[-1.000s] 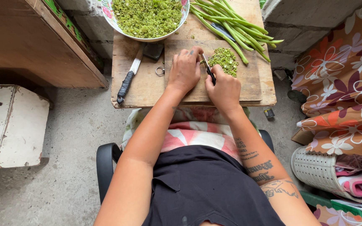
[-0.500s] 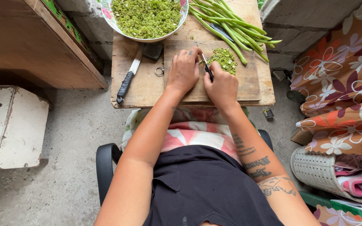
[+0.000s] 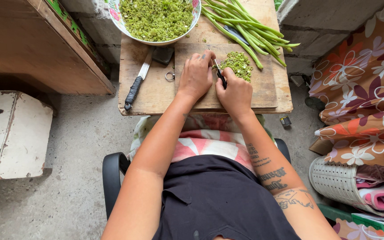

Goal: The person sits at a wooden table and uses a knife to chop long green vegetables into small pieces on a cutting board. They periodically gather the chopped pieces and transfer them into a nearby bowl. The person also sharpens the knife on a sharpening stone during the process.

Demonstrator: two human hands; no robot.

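My right hand (image 3: 235,92) grips a small knife (image 3: 219,72) with a black handle, blade down on a wooden cutting board (image 3: 267,84). My left hand (image 3: 196,74) lies curled on the board just left of the blade, fingers pressed down; what it holds under them is hidden. A pile of chopped green beans (image 3: 238,63) sits right of the knife. Whole long green beans (image 3: 250,26) lie at the board's far right corner. A floral bowl (image 3: 125,27) heaped with chopped beans stands beyond my left hand.
A second knife (image 3: 138,81) with a wrapped black handle lies on the small wooden table (image 3: 154,95), beside a metal ring (image 3: 170,75). A white box (image 3: 12,133) stands left, flowered cloth (image 3: 361,84) and a basket (image 3: 338,180) right. I sit in a black chair (image 3: 112,175).
My right hand with the knife has shifted very slightly on the board between frames. The left hand and everything else stay where they were.
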